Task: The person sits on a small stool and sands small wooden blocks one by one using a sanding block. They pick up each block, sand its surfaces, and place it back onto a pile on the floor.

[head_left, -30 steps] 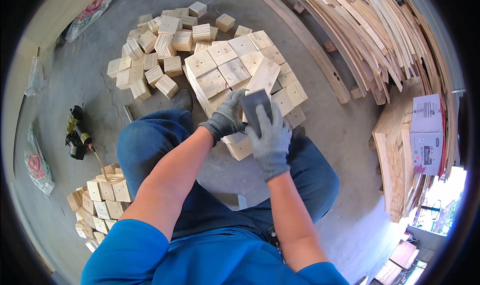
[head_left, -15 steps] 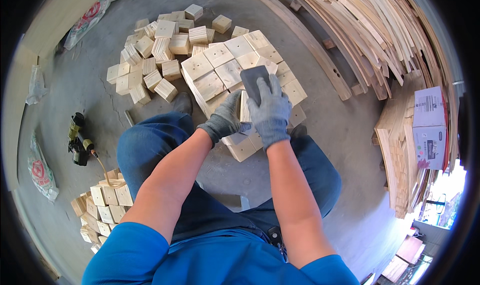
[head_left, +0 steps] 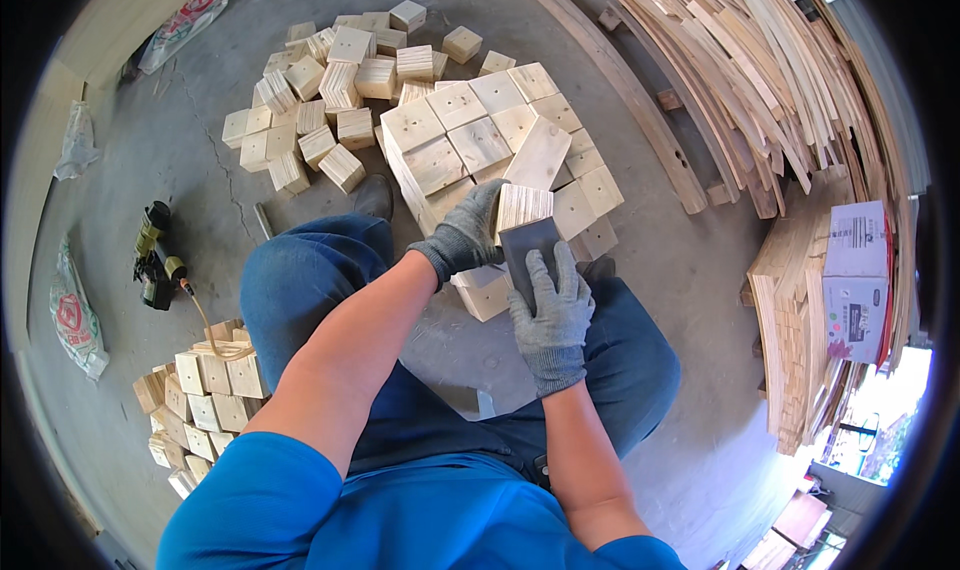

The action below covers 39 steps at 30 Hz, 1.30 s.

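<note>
My left hand (head_left: pixel 463 232), in a grey knit glove, grips a pale wooden block (head_left: pixel 525 205) by its left side. The block's ridged end grain faces up. My right hand (head_left: pixel 553 320), gloved the same way, is closed round a flat dark grey sanding block (head_left: pixel 527 245), fingers along its face. The sanding block's far end meets the near edge of the wooden block. Just beyond lies a close-set stack of wooden blocks (head_left: pixel 480 142), with a longer wooden piece (head_left: pixel 538 154) aslant on top. The left thumb is partly hidden.
Loose wooden blocks (head_left: pixel 340 90) lie heaped at far left, more blocks (head_left: pixel 215 390) at lower left. A green-and-black power tool (head_left: pixel 155 260) with an orange line rests on the floor. Long planks (head_left: pixel 700 80) and a carton (head_left: pixel 857 270) stand at right.
My right hand and the sanding block have come nearer to me, uncovering the top of the held wooden block and the slanted piece. The held block now shows its ridged end.
</note>
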Each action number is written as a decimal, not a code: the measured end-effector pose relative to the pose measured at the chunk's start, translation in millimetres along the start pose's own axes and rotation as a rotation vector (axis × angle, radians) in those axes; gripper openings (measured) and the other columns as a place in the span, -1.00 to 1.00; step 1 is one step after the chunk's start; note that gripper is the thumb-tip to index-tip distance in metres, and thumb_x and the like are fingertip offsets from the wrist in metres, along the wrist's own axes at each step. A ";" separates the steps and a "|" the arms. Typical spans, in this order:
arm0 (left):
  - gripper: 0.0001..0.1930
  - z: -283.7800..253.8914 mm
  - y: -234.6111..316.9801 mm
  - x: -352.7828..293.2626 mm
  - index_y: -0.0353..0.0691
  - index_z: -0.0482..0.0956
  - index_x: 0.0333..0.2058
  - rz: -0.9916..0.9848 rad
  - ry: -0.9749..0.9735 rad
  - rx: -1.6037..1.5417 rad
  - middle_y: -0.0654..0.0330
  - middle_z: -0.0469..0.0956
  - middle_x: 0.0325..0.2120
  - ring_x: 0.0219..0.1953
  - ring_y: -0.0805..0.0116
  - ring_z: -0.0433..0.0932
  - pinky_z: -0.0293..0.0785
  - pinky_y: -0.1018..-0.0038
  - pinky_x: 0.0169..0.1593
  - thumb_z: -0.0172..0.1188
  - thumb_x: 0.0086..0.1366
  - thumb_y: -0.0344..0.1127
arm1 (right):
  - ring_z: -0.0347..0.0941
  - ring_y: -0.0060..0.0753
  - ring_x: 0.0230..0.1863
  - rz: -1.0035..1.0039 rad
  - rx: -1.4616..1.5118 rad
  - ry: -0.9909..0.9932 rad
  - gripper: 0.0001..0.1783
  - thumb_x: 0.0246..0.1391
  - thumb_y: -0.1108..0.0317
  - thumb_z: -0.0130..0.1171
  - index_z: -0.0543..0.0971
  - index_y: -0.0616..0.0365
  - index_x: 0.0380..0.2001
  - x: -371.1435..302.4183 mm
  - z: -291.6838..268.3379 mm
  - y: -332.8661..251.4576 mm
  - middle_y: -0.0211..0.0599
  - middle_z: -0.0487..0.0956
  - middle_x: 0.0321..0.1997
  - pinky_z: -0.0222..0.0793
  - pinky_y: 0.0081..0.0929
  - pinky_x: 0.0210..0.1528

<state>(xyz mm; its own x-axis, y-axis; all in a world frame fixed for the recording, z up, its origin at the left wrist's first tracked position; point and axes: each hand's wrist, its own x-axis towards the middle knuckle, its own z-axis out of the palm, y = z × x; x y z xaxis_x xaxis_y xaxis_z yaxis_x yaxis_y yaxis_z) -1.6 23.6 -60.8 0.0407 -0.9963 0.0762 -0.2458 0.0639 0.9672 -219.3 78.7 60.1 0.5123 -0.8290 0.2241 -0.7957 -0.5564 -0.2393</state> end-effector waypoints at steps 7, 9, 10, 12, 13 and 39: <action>0.21 -3.8 27.0 -2.6 -0.18 0.23 0.46 -0.149 -0.039 0.175 0.00 0.45 0.30 0.36 0.08 0.45 0.39 0.27 0.44 0.79 -0.13 -0.10 | 0.44 0.29 0.28 0.050 -0.001 -0.010 -0.24 0.07 0.12 0.46 0.57 -0.27 0.39 55.0 6.9 13.9 -0.09 0.36 0.57 0.38 0.25 0.28; 0.21 -5.9 11.9 -3.2 -0.19 0.23 0.46 -0.098 0.001 0.104 -0.01 0.45 0.29 0.36 0.06 0.45 0.39 0.27 0.44 0.78 -0.13 -0.11 | 0.46 0.26 0.29 0.072 -0.007 0.006 -0.29 0.11 0.09 0.44 0.58 -0.27 0.37 92.1 15.8 17.8 -0.17 0.37 0.57 0.40 0.25 0.29; 0.21 -4.2 1.7 -5.3 -0.19 0.23 0.46 -0.075 0.021 0.066 -0.01 0.45 0.28 0.37 0.05 0.45 0.39 0.27 0.44 0.78 -0.13 -0.11 | 0.47 0.25 0.29 0.091 0.016 -0.005 -0.30 0.13 0.09 0.43 0.58 -0.26 0.37 109.5 17.8 17.6 -0.18 0.37 0.58 0.41 0.24 0.29; 0.19 1.9 5.0 0.0 -0.16 0.24 0.46 -0.102 0.014 0.063 -0.01 0.45 0.29 0.37 0.02 0.45 0.39 0.28 0.45 0.76 -0.13 -0.14 | 0.48 0.25 0.30 0.160 -0.012 -0.063 -0.32 0.15 0.07 0.42 0.57 -0.25 0.37 141.5 19.0 25.2 -0.18 0.35 0.59 0.42 0.22 0.29; 0.20 3.3 13.8 1.0 -0.12 0.24 0.47 -0.123 0.001 0.093 -0.03 0.44 0.31 0.38 -0.02 0.45 0.39 0.26 0.46 0.75 -0.15 -0.14 | 0.49 0.24 0.30 0.199 -0.031 -0.091 -0.32 0.16 0.06 0.41 0.56 -0.24 0.37 147.2 17.1 30.7 -0.17 0.35 0.60 0.42 0.22 0.29; 0.21 6.1 0.2 -2.4 -0.18 0.22 0.47 -0.070 0.025 0.051 0.08 0.46 0.26 0.33 0.17 0.47 0.38 0.32 0.45 0.79 -0.15 -0.25 | 0.51 0.24 0.28 0.181 -0.040 -0.035 -0.29 0.17 0.07 0.42 0.54 -0.23 0.39 136.1 16.9 32.4 -0.19 0.38 0.56 0.45 0.20 0.29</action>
<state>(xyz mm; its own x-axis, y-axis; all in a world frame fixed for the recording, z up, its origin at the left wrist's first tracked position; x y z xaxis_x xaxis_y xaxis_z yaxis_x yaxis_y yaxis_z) -7.7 25.7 -62.2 0.0829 -0.9964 0.0157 -0.2903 -0.0090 0.9569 -169.9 -53.0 66.8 0.3703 -0.9170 0.1482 -0.8875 -0.3963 -0.2349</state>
